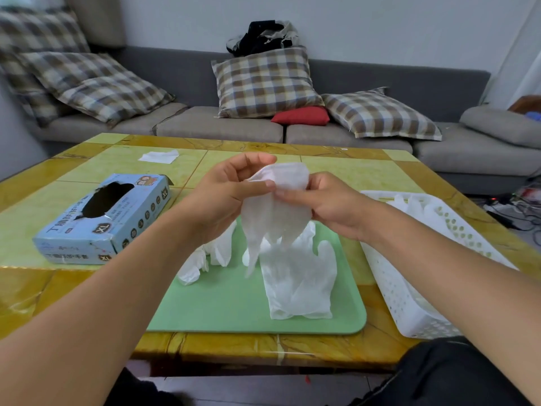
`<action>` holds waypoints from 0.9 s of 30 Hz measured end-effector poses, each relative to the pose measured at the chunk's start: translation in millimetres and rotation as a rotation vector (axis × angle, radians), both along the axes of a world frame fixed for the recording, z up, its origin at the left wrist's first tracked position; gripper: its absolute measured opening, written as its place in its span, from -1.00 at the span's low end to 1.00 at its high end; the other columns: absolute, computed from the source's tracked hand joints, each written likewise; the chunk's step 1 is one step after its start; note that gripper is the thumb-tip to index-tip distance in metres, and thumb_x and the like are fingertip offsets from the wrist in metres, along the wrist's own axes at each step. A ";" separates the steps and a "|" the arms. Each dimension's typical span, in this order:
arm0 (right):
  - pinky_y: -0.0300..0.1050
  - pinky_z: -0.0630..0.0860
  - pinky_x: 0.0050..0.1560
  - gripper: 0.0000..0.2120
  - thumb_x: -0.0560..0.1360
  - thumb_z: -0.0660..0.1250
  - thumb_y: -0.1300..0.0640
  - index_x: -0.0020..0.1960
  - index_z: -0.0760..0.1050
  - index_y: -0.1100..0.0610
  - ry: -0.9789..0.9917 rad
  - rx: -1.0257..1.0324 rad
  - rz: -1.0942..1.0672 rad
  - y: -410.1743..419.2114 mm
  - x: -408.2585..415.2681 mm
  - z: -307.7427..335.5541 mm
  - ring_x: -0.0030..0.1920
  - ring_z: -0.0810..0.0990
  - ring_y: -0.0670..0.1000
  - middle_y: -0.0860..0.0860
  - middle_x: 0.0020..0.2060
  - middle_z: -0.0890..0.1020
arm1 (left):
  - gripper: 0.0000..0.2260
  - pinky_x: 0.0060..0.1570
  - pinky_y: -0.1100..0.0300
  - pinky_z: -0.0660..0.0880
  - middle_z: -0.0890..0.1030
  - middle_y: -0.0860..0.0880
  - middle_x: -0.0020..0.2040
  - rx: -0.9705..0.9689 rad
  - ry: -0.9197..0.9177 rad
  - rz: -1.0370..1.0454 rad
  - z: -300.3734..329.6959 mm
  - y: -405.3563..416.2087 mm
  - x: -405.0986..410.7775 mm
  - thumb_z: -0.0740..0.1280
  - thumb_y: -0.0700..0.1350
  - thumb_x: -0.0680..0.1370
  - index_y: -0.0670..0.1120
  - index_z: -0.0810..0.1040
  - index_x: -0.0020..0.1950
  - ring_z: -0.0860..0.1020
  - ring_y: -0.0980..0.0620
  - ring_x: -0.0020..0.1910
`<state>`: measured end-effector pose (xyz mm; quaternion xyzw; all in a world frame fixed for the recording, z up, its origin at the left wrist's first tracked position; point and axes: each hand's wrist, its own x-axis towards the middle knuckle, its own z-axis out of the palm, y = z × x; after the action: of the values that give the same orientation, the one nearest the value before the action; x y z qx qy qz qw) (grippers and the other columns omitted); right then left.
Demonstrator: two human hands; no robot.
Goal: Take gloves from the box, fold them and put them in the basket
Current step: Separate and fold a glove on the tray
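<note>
A thin white glove (276, 209) hangs in the air above the green mat (234, 303), cuff up and fingers dangling. My left hand (231, 189) pinches its cuff on the left side; my right hand (328, 200) pinches it on the right. Two more white gloves lie on the mat: a flat one (298, 282) under the hanging glove and a crumpled one (205, 256) partly behind my left forearm. The light blue glove box (102, 221) lies to the left, its oval opening up. The white perforated basket (409, 291) stands at the right with white gloves inside.
A white tissue (159, 156) lies at the far left of the yellow tiled table (366, 171). Behind the table is a grey sofa (219, 127) with checked cushions. Cables lie on the floor at the far right.
</note>
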<state>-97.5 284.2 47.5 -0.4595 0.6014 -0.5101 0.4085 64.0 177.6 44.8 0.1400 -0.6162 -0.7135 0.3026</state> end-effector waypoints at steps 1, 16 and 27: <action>0.02 0.61 0.12 -0.70 0.54 0.43 0.14 0.21 0.63 0.26 -0.070 -0.027 -0.040 -0.4 0.8 3.0 0.07 0.70 0.12 0.19 0.12 0.70 | -0.59 -0.10 0.15 0.62 0.65 -0.08 0.11 0.008 -0.014 0.031 0.4 0.7 -0.1 0.43 -0.28 0.41 -0.09 0.55 0.24 0.65 -0.01 -0.03; 0.26 0.56 0.17 -0.72 0.57 0.40 0.20 0.27 0.60 0.18 -0.044 -0.095 -0.141 19.8 -5.4 19.8 0.03 0.66 0.17 0.21 0.15 0.68 | -0.70 -0.06 0.14 0.62 0.71 -0.11 0.09 0.109 -0.062 0.184 -0.3 6.4 -11.0 0.38 -0.21 0.58 -0.22 0.57 0.31 0.67 0.00 -0.07; 0.11 0.57 0.22 -0.59 0.50 0.41 0.09 0.31 0.59 0.21 -0.211 0.014 0.014 30.7 -14.8 27.6 0.17 0.65 0.18 0.18 0.18 0.68 | -0.62 0.02 0.09 0.64 0.70 -0.16 0.11 0.131 -0.092 -0.010 10.3 20.1 -4.5 0.42 -0.26 0.47 -0.17 0.59 0.29 0.68 -0.07 -0.01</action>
<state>-112.3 314.9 75.1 -0.4044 0.5555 -0.5485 0.4764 59.5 197.8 55.1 0.1889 -0.5823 -0.7466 0.2607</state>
